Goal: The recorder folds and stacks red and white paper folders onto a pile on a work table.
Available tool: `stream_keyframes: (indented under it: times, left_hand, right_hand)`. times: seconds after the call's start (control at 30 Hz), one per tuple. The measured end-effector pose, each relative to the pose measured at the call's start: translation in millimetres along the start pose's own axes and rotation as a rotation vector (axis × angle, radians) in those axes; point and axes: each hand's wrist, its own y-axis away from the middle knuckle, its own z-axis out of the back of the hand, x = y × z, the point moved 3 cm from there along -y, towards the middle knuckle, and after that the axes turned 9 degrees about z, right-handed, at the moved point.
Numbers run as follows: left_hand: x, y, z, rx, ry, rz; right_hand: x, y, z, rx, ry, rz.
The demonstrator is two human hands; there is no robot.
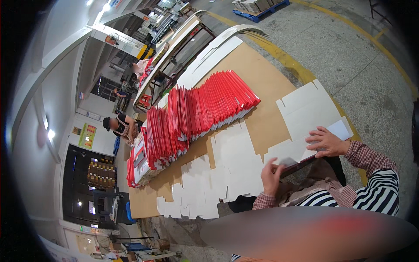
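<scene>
My right hand (326, 142) lies with fingers spread and palm down over a white cardboard piece (340, 130) at the near right edge of the table. To its left, my left hand (271, 177) is raised at the table edge, its fingers curved and apart, with nothing visible in it. A blurred pale patch between the hands is too smeared to name. Flat white cardboard blanks (235, 157) with cut notches lie in front of me. Beyond them, a long row of folded red-and-white cardboard pieces (209, 105) stands on edge, packed tightly together.
Brown cardboard (270, 74) covers the tabletop. Another person (124, 127) stands at the table's left end beside a stack of red and white pieces (142, 163). A second long table (174, 54) runs behind. A blue pallet (262, 12) with stacked goods sits on the far floor.
</scene>
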Motion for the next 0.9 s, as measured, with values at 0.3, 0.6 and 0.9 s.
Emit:
stream_keyframes:
  times: [0.3, 0.6, 0.9]
  left_hand:
    - [-20.9, 12.7, -69.0, -0.21, -0.736, -0.563]
    - [-51.0, 14.9, -84.0, 0.114, -0.757, -0.452]
    - [-49.0, 26.0, -121.0, 0.086, -0.517, -0.518]
  right_hand:
    - [2.5, -2.8, -1.4, 0.046, 0.116, 0.028]
    - [-28.2, 129.0, -26.7, -1.649, -0.902, -0.761]
    - [30.0, -41.7, 21.1, -0.168, 0.133, -0.129]
